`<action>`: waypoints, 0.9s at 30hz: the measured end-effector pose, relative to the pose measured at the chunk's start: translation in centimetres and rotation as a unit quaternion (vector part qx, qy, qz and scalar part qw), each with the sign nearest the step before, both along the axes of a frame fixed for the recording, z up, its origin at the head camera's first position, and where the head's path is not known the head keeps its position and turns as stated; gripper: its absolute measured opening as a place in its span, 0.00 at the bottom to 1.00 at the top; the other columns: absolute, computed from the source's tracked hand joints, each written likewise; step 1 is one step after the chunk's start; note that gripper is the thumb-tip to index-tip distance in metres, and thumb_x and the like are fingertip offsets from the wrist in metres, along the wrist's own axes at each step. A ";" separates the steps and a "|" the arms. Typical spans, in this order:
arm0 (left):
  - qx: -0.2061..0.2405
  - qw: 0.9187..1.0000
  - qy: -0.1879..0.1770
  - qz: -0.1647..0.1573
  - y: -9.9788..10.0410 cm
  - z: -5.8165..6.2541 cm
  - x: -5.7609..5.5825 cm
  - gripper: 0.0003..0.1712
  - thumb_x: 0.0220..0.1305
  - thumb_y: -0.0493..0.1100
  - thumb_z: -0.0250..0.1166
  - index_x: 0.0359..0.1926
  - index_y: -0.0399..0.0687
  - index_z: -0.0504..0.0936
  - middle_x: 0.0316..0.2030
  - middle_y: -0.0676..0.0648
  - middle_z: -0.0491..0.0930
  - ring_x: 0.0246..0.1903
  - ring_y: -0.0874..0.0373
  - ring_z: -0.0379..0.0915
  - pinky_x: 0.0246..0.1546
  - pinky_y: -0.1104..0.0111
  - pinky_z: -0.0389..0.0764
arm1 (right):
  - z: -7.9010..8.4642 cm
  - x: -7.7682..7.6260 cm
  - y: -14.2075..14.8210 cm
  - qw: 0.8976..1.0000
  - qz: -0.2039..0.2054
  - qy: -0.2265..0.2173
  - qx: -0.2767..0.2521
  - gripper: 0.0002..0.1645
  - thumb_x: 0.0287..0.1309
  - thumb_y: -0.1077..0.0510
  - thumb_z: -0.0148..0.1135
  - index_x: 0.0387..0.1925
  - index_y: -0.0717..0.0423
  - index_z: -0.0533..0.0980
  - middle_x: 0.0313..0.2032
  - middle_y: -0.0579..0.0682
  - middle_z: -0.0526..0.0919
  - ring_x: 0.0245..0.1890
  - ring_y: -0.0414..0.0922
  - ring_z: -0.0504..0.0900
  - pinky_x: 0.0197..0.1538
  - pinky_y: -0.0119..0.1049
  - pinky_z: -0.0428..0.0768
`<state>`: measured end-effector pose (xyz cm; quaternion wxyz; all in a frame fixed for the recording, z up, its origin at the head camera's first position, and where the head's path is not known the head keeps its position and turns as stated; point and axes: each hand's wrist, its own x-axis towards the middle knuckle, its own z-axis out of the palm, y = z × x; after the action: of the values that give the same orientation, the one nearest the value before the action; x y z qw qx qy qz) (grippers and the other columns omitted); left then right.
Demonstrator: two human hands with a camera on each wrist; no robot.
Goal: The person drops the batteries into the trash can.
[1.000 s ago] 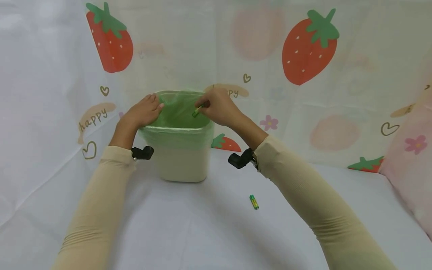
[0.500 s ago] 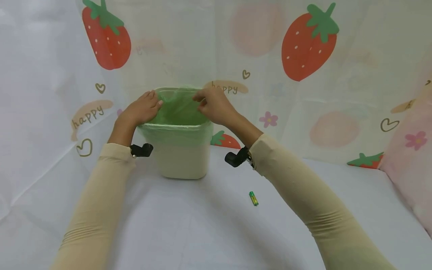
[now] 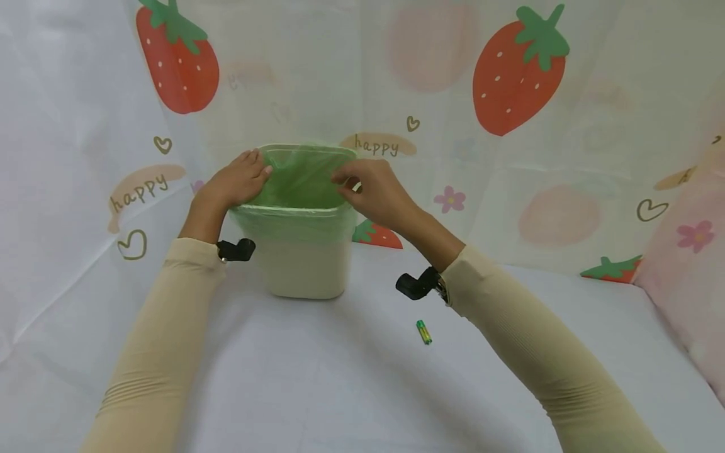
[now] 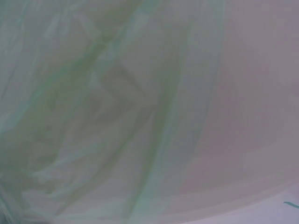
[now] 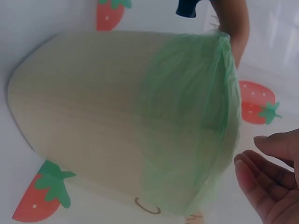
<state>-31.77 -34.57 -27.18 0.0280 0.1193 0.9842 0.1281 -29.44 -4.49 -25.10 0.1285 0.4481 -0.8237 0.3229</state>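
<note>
A cream waste bin (image 3: 300,264) stands upright, lined with a thin green bag (image 3: 306,182) folded over its rim. My left hand (image 3: 236,179) rests on the left side of the rim, and in the left wrist view only the bag's folds and the bin wall show. By the right side of the rim is my right hand (image 3: 374,189), its thumb and fingers loosely bent with nothing between them; the right wrist view shows the fingertips apart too. A green and yellow battery (image 3: 423,332) lies on the table to the right, below the right hand. The bin's bottom is hidden.
A white cloth (image 3: 317,377) covers the table. Behind the bin hangs a curtain (image 3: 442,151) printed with strawberries, hearts and flowers. Pink fabric (image 3: 696,302) rises along the right edge. Each wrist carries a small black camera, one (image 3: 418,284) on the right.
The battery pinched in my right hand is out of the fingers and out of sight. That hand has drawn slightly back to the right, while the left hand stays on the rim.
</note>
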 end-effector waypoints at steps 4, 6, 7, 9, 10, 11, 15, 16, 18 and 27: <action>-0.002 1.000 -0.004 0.000 0.0 0.1 0.1 0.38 0.84 0.50 0.31 0.75 0.21 0.36 0.77 0.25 0.31 0.77 0.34 0.23 0.78 0.49 0.33 | -0.4 0.8 1.0 1.000 0.006 0.020 -0.014 0.10 0.62 0.71 0.63 0.43 0.64 0.86 0.43 0.55 0.89 0.39 0.47 0.87 0.44 0.33 0.85; -0.003 1.000 -0.004 0.001 -0.1 0.1 0.0 0.38 0.84 0.50 0.31 0.75 0.21 0.36 0.77 0.25 0.31 0.77 0.34 0.24 0.78 0.49 0.33 | -0.7 1.1 1.5 0.999 0.009 0.028 -0.019 0.10 0.62 0.72 0.64 0.43 0.64 0.86 0.42 0.55 0.89 0.38 0.47 0.87 0.42 0.33 0.85; -0.003 1.000 -0.005 0.001 -0.1 0.1 0.0 0.38 0.84 0.50 0.30 0.75 0.21 0.36 0.77 0.25 0.31 0.77 0.34 0.24 0.78 0.49 0.33 | -0.8 1.3 1.7 0.999 0.010 0.030 -0.020 0.10 0.61 0.72 0.64 0.43 0.64 0.86 0.42 0.55 0.89 0.38 0.46 0.87 0.42 0.34 0.85; -0.001 1.000 -0.005 0.001 -0.2 -0.1 -0.1 0.38 0.84 0.51 0.30 0.76 0.21 0.37 0.77 0.25 0.31 0.77 0.34 0.24 0.77 0.49 0.33 | -1.1 1.7 2.2 0.999 0.009 0.032 -0.022 0.10 0.61 0.71 0.65 0.43 0.64 0.86 0.42 0.54 0.89 0.38 0.46 0.86 0.41 0.34 0.85; 0.000 1.000 -0.004 0.001 -0.2 -0.2 -0.1 0.38 0.84 0.51 0.30 0.76 0.21 0.37 0.77 0.25 0.31 0.77 0.34 0.24 0.77 0.49 0.33 | -1.2 1.9 2.5 0.999 0.007 0.031 -0.020 0.10 0.61 0.71 0.65 0.43 0.64 0.86 0.42 0.54 0.89 0.38 0.45 0.86 0.41 0.34 0.85; 0.002 1.000 -0.004 0.000 -0.3 -0.2 -0.2 0.38 0.84 0.51 0.30 0.76 0.21 0.37 0.77 0.25 0.31 0.77 0.34 0.24 0.77 0.49 0.33 | -1.3 2.1 2.8 0.999 0.005 0.031 -0.020 0.10 0.62 0.71 0.66 0.44 0.64 0.86 0.43 0.54 0.89 0.38 0.45 0.86 0.41 0.34 0.85; 0.010 1.000 0.006 -0.004 -0.3 -0.5 -0.4 0.38 0.84 0.50 0.31 0.75 0.20 0.38 0.77 0.25 0.33 0.77 0.33 0.25 0.78 0.48 0.34 | -2.0 3.0 4.1 0.999 -0.008 0.024 -0.022 0.10 0.62 0.70 0.67 0.44 0.64 0.86 0.43 0.55 0.88 0.39 0.45 0.85 0.42 0.37 0.86; 0.011 1.000 0.007 -0.004 -0.2 -0.6 -0.5 0.38 0.84 0.50 0.32 0.75 0.20 0.38 0.77 0.25 0.33 0.77 0.33 0.25 0.78 0.48 0.34 | -2.2 3.3 4.5 0.999 -0.012 0.023 -0.023 0.10 0.61 0.70 0.67 0.44 0.64 0.86 0.43 0.54 0.88 0.39 0.45 0.85 0.42 0.38 0.86; 0.012 1.000 0.009 -0.005 -0.2 -0.8 -0.5 0.37 0.84 0.49 0.32 0.75 0.20 0.39 0.77 0.24 0.34 0.77 0.33 0.26 0.78 0.48 0.35 | -2.7 3.8 5.2 0.999 -0.016 0.019 -0.025 0.10 0.61 0.69 0.67 0.44 0.63 0.86 0.43 0.53 0.88 0.39 0.45 0.85 0.41 0.39 0.86; 0.001 1.000 0.016 -0.003 -0.6 -1.4 -0.1 0.36 0.84 0.48 0.33 0.74 0.18 0.41 0.76 0.23 0.36 0.77 0.32 0.29 0.78 0.48 0.36 | -5.6 5.4 8.0 0.999 -0.044 0.016 -0.026 0.08 0.61 0.67 0.69 0.42 0.59 0.86 0.41 0.50 0.89 0.38 0.42 0.85 0.37 0.37 0.86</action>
<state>-31.91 -35.13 -28.55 0.0124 0.1243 0.9841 0.1266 -24.09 3.54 -30.67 0.1675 0.4131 -0.8319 0.3305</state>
